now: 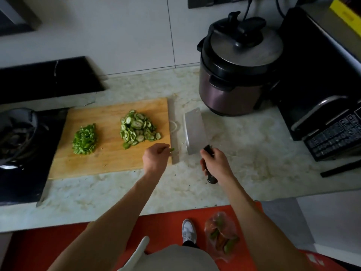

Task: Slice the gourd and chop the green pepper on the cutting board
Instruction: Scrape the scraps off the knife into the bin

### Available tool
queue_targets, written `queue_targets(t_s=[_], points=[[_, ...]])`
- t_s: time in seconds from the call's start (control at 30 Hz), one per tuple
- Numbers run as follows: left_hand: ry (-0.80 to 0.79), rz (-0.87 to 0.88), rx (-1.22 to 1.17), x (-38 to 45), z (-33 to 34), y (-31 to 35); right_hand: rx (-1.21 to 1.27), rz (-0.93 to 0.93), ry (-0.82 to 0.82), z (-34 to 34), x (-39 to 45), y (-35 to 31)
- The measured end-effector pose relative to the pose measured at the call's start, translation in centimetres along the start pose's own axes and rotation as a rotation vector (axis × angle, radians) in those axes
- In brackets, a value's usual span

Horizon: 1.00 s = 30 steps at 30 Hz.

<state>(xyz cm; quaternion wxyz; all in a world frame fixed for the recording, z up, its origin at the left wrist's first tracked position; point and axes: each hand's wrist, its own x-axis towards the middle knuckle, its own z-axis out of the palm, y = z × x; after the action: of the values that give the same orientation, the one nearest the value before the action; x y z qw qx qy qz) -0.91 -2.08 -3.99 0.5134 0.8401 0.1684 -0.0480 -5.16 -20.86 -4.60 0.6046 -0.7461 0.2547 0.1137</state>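
Right hand (pixel 215 163) gripping cleaver (pixel 195 132), perhaps off-board

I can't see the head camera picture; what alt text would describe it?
Seen from above, a person's right hand grips a cleaver lying flat on a marble counter, while the left hand pinches a small green scrap at the edge of a wooden cutting board. The board holds a pile of gourd slices and a pile of chopped green pepper.

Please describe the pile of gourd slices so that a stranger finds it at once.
Find the wooden cutting board on the counter. Two green piles lie on it; the gourd slices are the right one. They are pale round discs, while the chopped pepper is darker, finer bits.
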Motion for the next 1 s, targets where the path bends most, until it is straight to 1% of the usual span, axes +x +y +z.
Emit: queue_targets(t_s=[0.03, 0.07, 0.13, 0.2, 0.37, 0.4, 0.47, 0.5, 0.53, 0.57, 0.6, 0.7, 0.8, 0.87, 1.0], points=[[-0.014, -0.128, -0.192, -0.4, -0.4, 0.0, 0.003, 0.006, 0.006, 0.5, 0.7, -0.2], [-0.022, -0.215, -0.346, -0.7, -0.9, 0.1, -0.003, 0.012, 0.012, 0.9, 1.3, -0.2], [-0.023, -0.282, -0.498, -1.3, -1.8, 0.3, -0.018, 0.022, 0.035, 1.7, 2.4, -0.2], [-0.021, -0.297, -0.559, -1.6, -2.7, 0.3, -0.096, 0.025, 0.061, 2.3, 3.1, -0.1], [-0.009, -0.309, -0.608, -1.8, -5.3, -0.6, -0.512, 0.072, 0.136, 2.7, 2.9, -0.7], [-0.005, -0.317, -0.636, -1.9, -6.1, -1.0, -0.602, 0.04, 0.174, 3.0, 2.2, -1.0], [0.009, -0.338, -0.69, -2.4, -7.9, -2.2, -0.819, -0.086, 0.255, 3.8, 0.8, -1.5], [0.019, -0.349, -0.713, -2.7, -9.0, -3.0, -0.891, -0.165, 0.272, 4.4, -0.1, -1.8], [0.032, -0.357, -0.738, -3.1, -10.1, -3.7, -0.91, -0.247, 0.258, 5.2, -0.9, -2.3], [0.051, -0.365, -0.765, -3.6, -11.4, -4.6, -0.886, -0.317, 0.195, 6.3, -1.7, -2.8], [0.084, -0.376, -0.792, -4.2, -12.8, -5.6, -0.839, -0.363, 0.091, 7.8, -2.6, -3.6], [0.23, -0.444, -0.848, -6.4, -17.3, -8.9, -0.74, -0.419, -0.262, 13.7, -6.1, -5.5], [0.399, -0.539, -0.92, -8.7, -21.1, -13.2, -0.766, -0.457, -0.522, 20.6, -9.7, -5.6], [0.521, -0.614, -0.994, -10.3, -23.5, -16.9, -0.794, -0.492, -0.651, 25.3, -12.0, -5.0], [0.705, -0.831, -1.108, -12.9, -27.6, -25.3, -0.892, -0.529, -0.812, 33.3, -15.3, -2.9]])
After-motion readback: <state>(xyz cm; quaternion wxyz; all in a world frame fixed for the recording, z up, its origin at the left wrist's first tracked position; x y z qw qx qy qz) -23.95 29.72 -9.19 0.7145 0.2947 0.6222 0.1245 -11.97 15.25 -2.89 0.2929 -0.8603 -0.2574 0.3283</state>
